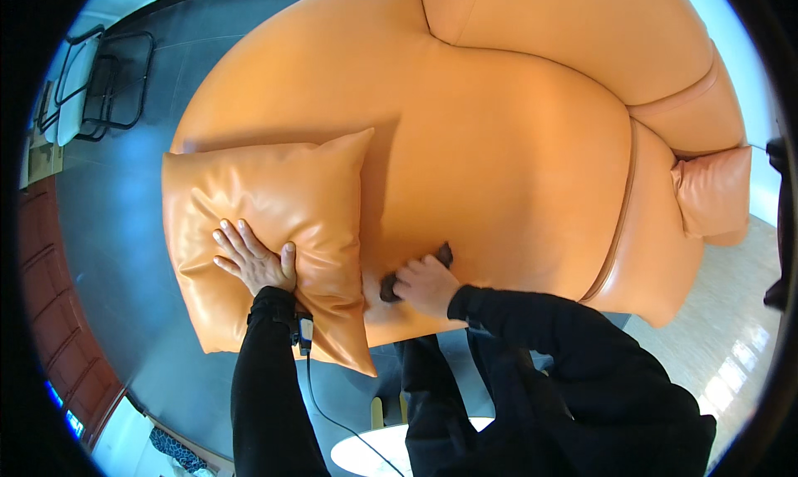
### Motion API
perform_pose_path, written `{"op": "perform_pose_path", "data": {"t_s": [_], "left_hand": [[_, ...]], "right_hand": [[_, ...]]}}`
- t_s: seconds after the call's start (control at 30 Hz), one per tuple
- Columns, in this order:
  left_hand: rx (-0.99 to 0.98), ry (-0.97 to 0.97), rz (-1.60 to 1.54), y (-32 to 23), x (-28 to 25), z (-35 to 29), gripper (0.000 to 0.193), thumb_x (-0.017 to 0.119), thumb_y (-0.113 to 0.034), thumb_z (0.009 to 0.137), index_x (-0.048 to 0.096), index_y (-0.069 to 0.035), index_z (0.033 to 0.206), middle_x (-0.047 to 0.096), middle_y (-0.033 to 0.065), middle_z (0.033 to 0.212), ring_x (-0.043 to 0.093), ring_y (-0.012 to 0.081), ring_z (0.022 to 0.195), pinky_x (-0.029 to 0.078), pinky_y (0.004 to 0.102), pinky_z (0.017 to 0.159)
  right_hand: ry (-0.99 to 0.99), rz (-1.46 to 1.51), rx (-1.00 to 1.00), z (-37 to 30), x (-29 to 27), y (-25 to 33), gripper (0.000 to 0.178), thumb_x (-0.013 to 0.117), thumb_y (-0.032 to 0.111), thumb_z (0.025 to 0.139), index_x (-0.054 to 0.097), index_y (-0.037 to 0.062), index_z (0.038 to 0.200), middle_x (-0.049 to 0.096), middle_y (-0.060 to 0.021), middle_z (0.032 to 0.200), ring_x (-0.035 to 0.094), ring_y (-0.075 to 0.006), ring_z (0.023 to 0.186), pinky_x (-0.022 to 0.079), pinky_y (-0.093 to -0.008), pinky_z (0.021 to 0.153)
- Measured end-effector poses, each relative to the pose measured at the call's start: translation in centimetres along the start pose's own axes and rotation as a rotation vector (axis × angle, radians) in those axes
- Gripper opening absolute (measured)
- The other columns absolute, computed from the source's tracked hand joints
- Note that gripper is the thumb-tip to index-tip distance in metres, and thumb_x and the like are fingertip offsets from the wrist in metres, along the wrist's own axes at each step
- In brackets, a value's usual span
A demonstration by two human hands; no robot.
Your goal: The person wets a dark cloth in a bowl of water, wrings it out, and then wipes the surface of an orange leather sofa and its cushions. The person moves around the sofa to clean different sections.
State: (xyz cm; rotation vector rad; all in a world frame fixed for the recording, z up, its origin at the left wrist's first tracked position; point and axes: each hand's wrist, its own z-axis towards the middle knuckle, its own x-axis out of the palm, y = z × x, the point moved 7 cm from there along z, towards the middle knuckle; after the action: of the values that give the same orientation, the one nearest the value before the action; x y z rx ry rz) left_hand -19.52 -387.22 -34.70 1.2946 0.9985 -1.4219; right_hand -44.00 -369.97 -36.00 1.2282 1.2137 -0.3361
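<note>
My left hand [256, 259] lies flat on a large orange leather cushion [274, 177], its fingers spread and creasing the surface. The cushion rests at the left end of an orange leather sofa [499, 161]. My right hand [427, 284] is closed over a dark, crumpled cloth [445, 253], which it presses on the sofa seat near the front edge, just right of the cushion. Parts of the cloth stick out on both sides of the fingers; the rest is hidden under the hand.
A smaller orange cushion [713, 192] leans at the sofa's right end. A black-framed chair [76, 94] stands on the dark tiled floor at far left. Behind me is a round white table [374, 450]. A cable [332, 423] runs from a device on my left wrist.
</note>
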Motion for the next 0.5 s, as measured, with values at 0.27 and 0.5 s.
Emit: {"op": "perform_pose_path", "data": {"t_s": [0.27, 0.5], "left_hand": [[0.018, -0.071, -0.038, 0.1, -0.2, -0.1, 0.098, 0.038, -0.073, 0.09, 0.016, -0.005, 0.157, 0.01, 0.0206, 0.165, 0.001, 0.0418, 0.153, -0.003, 0.0704, 0.113], [0.044, -0.123, -0.046, 0.0, -0.2, 0.0, 0.093, 0.038, -0.068, 0.092, 0.014, -0.008, 0.158, 0.009, 0.0182, 0.166, 0.001, 0.039, 0.153, -0.002, 0.0698, 0.113]], "right_hand": [[-0.052, 0.07, -0.127, -5.5, 2.4, 2.7, 0.005, 0.059, 0.021, 0.085, 0.063, 0.0173, 0.085, 0.058, -0.0013, 0.097, 0.055, -0.0208, 0.098, 0.038, -0.0366, 0.081], [-0.055, -0.005, -0.073, -5.7, -2.4, -4.4, 0.006, 0.059, 0.024, 0.083, 0.063, 0.0218, 0.079, 0.057, 0.001, 0.091, 0.055, -0.0206, 0.098, 0.043, -0.0376, 0.079]]}}
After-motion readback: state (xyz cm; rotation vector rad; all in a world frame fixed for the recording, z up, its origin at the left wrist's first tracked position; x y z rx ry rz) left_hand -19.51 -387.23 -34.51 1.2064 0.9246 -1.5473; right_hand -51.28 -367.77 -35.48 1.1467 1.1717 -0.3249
